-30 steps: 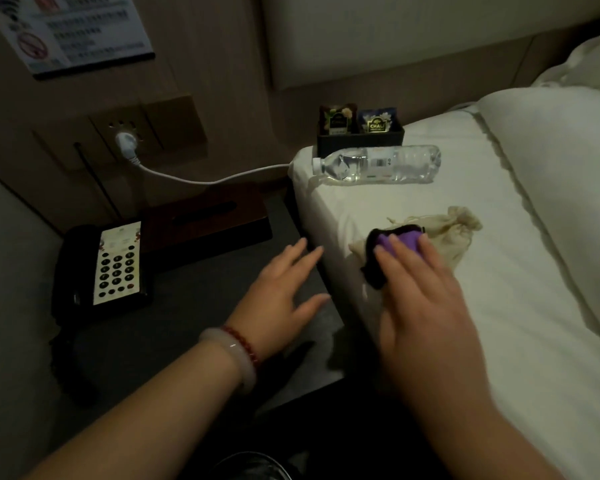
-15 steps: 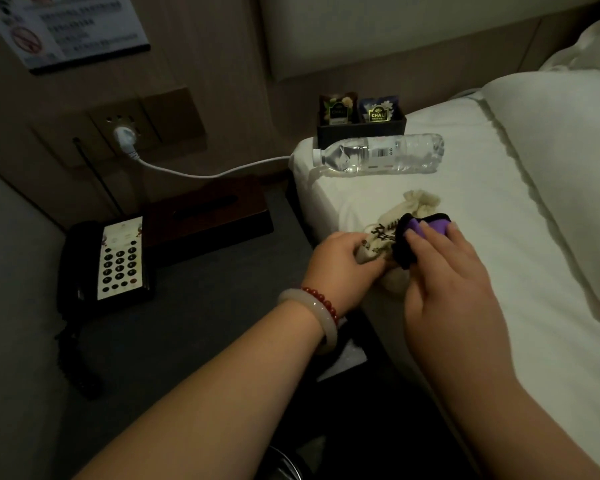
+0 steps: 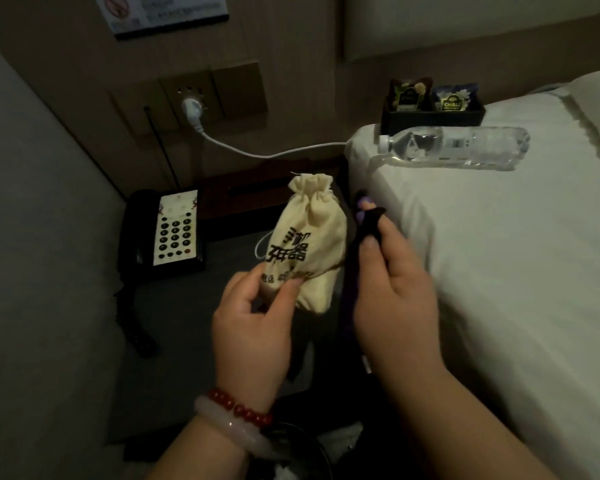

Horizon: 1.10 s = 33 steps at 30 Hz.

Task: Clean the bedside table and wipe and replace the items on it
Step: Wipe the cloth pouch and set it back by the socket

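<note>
While held: L hand (image 3: 253,327) pinches pouch (image 3: 309,244) base; R hand (image 3: 395,289) grips cloth (image 3: 368,226).
Risk: loose pinch, pouch drops toward phone (image 3: 167,233) at 9 o'clock.

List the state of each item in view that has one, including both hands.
Left hand: pinching the pouch's lower end.
Right hand: gripping the cloth.
Drawstring pouch: cinched shut, held above the table.
Purple and black cloth: bunched in the hand.
Water bottle: capped, lying on the bed.
Plug: in the wall socket.
Phone: handset on its cradle.
</note>
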### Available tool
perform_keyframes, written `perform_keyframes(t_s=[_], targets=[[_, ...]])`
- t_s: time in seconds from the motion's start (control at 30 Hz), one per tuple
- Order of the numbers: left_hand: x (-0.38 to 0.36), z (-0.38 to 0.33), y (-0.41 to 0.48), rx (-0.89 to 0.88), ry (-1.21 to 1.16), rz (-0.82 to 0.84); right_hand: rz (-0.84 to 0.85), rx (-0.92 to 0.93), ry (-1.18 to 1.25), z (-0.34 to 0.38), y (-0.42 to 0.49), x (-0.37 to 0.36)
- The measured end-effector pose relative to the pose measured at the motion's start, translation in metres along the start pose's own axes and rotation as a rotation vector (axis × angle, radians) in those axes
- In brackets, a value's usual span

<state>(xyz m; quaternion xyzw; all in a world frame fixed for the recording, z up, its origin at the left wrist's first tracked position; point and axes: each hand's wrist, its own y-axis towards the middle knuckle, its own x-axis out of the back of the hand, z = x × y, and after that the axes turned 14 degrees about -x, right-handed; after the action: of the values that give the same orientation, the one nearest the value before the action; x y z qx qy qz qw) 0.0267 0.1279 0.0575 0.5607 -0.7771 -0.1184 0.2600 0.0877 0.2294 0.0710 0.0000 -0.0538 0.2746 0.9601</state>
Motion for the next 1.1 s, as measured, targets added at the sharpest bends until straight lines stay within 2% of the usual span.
perform_keyframes(t_s=[0.1,0.23,0.3,0.4,0.57,0.6,0.67,0.73,0.8,0.87,0.9,0.93,1.03,1.1], targets=[[0.021,0.008,-0.002,0.015,-0.047,-0.023,0.188,-0.142,0.187,0.007,-0.006,-0.041],[0.056,0.017,0.003,0.173,-0.407,-0.042,0.335,-0.047,0.17,0.007,-0.009,-0.071],[0.071,0.027,0.007,0.233,-0.419,-0.109,0.426,-0.01,0.153,0.001,-0.008,-0.082],[0.085,0.051,0.011,0.261,-0.292,-0.154,0.457,0.077,0.006,-0.018,-0.009,-0.101],[0.094,0.078,-0.004,0.001,0.157,-0.224,0.209,0.408,-0.133,-0.04,-0.007,-0.118],[0.094,0.082,-0.004,-0.053,0.203,-0.256,0.222,0.463,-0.122,-0.039,-0.01,-0.121],[0.092,0.085,-0.002,-0.151,0.227,-0.245,0.371,0.546,-0.083,-0.034,-0.021,-0.129],[0.085,0.083,-0.007,-0.276,0.245,-0.127,0.587,0.504,0.004,-0.036,-0.031,-0.139],[0.081,0.08,-0.017,-0.303,0.201,-0.024,0.708,0.286,0.144,-0.038,-0.033,-0.143],[0.084,0.073,-0.017,-0.214,-0.032,0.038,0.734,-0.015,0.357,-0.039,-0.03,-0.141],[0.086,0.07,-0.015,-0.167,-0.08,0.024,0.713,-0.129,0.433,-0.039,-0.029,-0.141],[0.088,0.07,-0.011,-0.117,-0.083,-0.037,0.694,-0.167,0.441,-0.041,-0.028,-0.14],[0.093,0.074,-0.001,0.001,-0.125,-0.205,0.665,-0.016,0.238,-0.041,-0.031,-0.14],[0.097,0.077,0.003,0.03,-0.143,-0.165,0.711,0.171,0.151,-0.041,-0.035,-0.139]])
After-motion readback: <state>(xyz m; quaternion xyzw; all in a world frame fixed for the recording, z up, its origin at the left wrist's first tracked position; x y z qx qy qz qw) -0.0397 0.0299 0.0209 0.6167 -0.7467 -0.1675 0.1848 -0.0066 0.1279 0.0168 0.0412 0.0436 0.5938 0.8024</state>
